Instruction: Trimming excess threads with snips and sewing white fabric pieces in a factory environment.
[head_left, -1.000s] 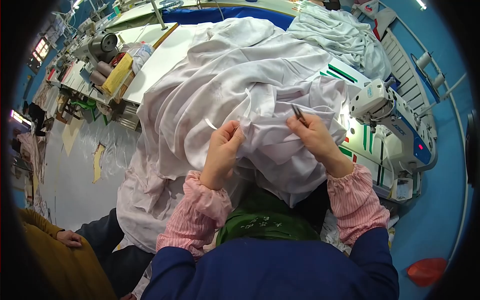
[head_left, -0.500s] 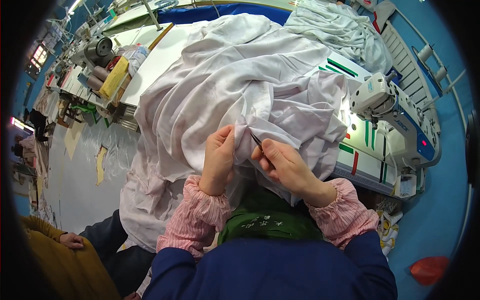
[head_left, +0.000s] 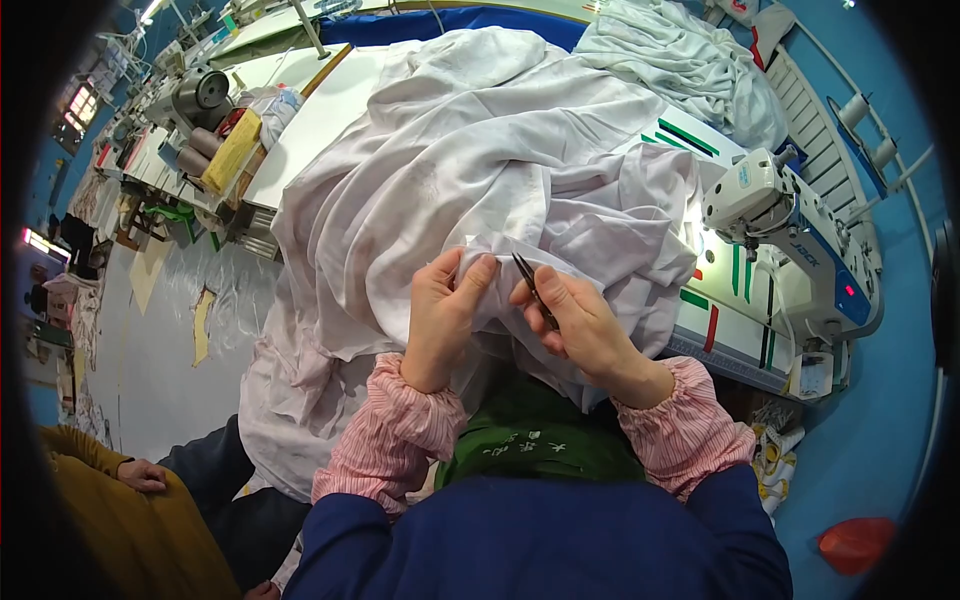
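The left hand (head_left: 440, 318) is pinching cloth (head_left: 415, 200), the right hand (head_left: 592, 335) clasping snips (head_left: 529, 281). Trimming is seemingly underway, needing taut cloth next.

Black thread snips (head_left: 526, 276) partly hidden by the right hand (head_left: 580, 318), near-left co-worker (head_left: 115, 520) cut off by the edge, far-left workbench clutter (head_left: 124, 132) too small to tell

Navy top (head_left: 540, 540), pink striped oversleeves (head_left: 372, 455) with gathered cuffs (head_left: 436, 408), white-lettered green lap cloth (head_left: 540, 420)

Left hand (head_left: 441, 318) upright, thumb (head_left: 477, 280) pinching; right hand (head_left: 583, 325) angled inward, fingers (head_left: 551, 342) curled; wrists (head_left: 428, 372) apart.
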